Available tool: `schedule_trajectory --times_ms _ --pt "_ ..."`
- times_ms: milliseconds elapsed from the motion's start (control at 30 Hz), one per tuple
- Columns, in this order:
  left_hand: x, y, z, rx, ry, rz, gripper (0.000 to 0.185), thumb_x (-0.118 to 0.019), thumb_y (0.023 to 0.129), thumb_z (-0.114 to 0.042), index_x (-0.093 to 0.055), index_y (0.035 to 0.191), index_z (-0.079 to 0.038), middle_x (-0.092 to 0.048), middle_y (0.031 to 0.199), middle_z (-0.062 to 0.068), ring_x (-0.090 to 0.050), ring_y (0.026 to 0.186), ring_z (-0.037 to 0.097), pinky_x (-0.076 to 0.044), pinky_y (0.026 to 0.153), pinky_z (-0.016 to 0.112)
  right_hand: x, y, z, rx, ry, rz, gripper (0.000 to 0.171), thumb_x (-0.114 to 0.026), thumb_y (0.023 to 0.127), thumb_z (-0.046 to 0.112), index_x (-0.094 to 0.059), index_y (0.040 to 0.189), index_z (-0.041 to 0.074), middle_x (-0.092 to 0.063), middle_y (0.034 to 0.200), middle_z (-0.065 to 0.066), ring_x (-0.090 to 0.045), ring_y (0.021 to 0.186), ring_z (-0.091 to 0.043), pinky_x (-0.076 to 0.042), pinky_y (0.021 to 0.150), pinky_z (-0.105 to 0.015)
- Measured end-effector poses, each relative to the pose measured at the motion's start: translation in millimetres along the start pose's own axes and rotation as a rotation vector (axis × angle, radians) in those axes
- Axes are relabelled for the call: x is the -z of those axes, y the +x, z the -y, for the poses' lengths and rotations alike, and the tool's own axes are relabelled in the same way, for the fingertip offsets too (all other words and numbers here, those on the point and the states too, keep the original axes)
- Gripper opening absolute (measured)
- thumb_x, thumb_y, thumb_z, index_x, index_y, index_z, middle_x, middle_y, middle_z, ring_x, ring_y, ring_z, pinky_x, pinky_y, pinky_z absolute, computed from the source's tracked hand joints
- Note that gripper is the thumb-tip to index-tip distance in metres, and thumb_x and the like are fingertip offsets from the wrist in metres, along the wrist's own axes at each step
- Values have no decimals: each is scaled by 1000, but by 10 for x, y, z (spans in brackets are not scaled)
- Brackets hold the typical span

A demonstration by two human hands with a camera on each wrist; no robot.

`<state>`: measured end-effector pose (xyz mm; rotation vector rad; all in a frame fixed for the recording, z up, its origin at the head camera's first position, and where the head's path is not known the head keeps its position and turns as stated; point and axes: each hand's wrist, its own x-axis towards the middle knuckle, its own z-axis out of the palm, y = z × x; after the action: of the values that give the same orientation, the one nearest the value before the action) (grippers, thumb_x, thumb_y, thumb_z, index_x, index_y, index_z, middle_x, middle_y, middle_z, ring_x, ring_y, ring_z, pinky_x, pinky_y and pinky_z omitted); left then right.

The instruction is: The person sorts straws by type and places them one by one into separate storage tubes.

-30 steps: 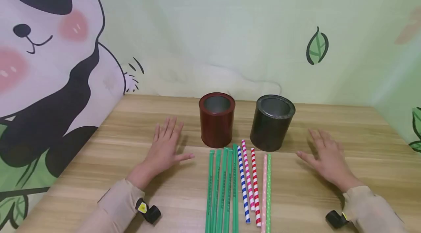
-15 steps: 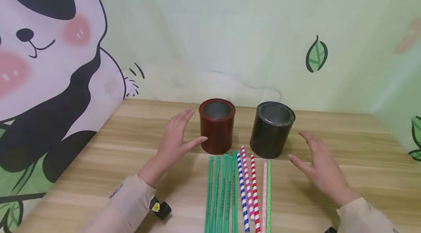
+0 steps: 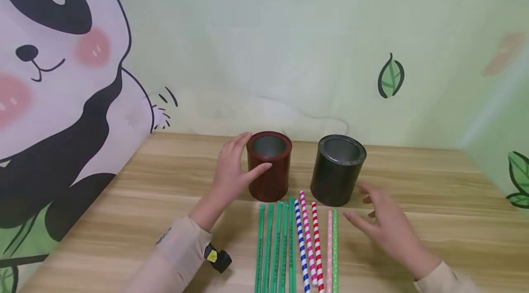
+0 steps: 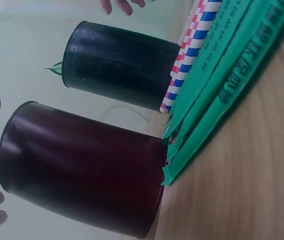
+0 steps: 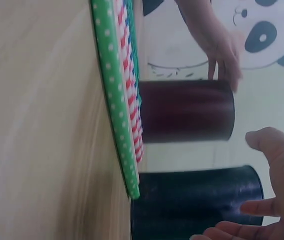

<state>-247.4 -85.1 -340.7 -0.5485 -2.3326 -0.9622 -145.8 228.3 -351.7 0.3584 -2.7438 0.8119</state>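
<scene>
Two open-topped cylindrical cans stand upright side by side, a dark red can and a black can. My left hand is at the left side of the red can, fingers by its rim and thumb extended across its front. Whether the skin touches the can is unclear. My right hand hovers to the right of the black can, thumb and fingers spread apart, holding nothing. In front of the cans lie several green wrapped straws, striped paper straws, a pink straw and a green dotted straw.
The wooden table meets a pale green wall behind the cans. A large panda picture covers the left side. A small black device is strapped at my left wrist.
My left hand has moved right and forward to the red can. My right hand has moved left toward the black can. The view has tilted up slightly; cans and straws stay in place.
</scene>
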Motion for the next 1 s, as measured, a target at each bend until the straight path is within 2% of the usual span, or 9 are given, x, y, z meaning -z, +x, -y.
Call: schedule_trajectory --times_ms 200,467,667,800,900,1000 --pt "-69 7 18 89 -36 30 82 -77 78 -41 -43 142 -3 -46 145 16 -41 135 35 -35 109 57 -95 -53 99 -43 -20 58 58 -71 85 33 -52 127 -1 -59 117 -18 -59 93 -22 -52 65 -28" --pt "-159 -3 35 153 -89 48 83 -77 79 -41 -41 143 -1 -45 145 17 -39 135 36 -36 109 56 -248 -127 140 -117 -7 163 49 -75 81 28 -57 117 -1 -62 105 -11 -53 76 -11 -46 61 -23" --pt "-205 -17 46 244 -166 61 83 -75 80 -41 -38 145 -4 -47 141 17 -43 131 34 -41 105 55 -328 -136 141 -222 57 242 44 -76 79 24 -59 111 0 -59 88 -4 -48 70 -11 -42 56 -21" --pt "-227 -19 54 305 -268 60 84 -76 80 -40 -36 146 -6 -48 138 15 -46 127 31 -42 104 53 -365 -141 155 -313 140 305 42 -75 80 19 -56 112 0 -57 85 -3 -52 57 -14 -45 50 -24" --pt "-243 -7 67 325 -335 49 84 -77 79 -38 -35 146 -6 -48 137 13 -46 126 28 -40 106 50 -392 -131 168 -386 177 344 44 -74 81 17 -53 115 0 -56 84 -4 -53 50 -16 -47 45 -27" --pt "-254 10 80 330 -362 37 83 -77 80 -35 -36 146 -7 -47 137 12 -46 126 28 -39 107 48 -418 -114 175 -414 164 356 45 -74 81 16 -52 117 0 -54 82 -4 -53 50 -17 -47 43 -27"
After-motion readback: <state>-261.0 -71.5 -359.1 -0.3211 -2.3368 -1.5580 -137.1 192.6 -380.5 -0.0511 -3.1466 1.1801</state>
